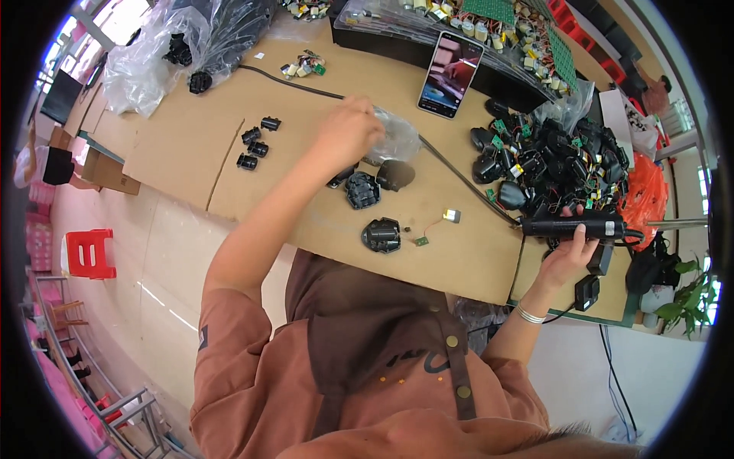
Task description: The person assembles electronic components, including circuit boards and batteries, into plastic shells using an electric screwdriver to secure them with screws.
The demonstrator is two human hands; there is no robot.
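My right hand (569, 256) is wrapped round a black electric screwdriver (569, 227), which lies sideways at the table's right. Farther left, my left hand (353, 131) has its fingers curled together beside a clear plastic bag (400, 138); whatever they pinch is hidden. Just below that hand are a black plastic housing (362, 190) and a dark rounded cover (395, 175). Nearer to me sits another black housing (381, 236). Beside it is a small battery (452, 216), joined by thin wires to a green circuit board (421, 241).
Several small black parts (258, 148) stand at the left. A phone (451, 74) leans against a black tray of wired batteries (382, 40). A heap of black housings (566, 164) covers the right side. Plastic bags (145, 76) lie far left, and a black cable (294, 86) crosses the cardboard.
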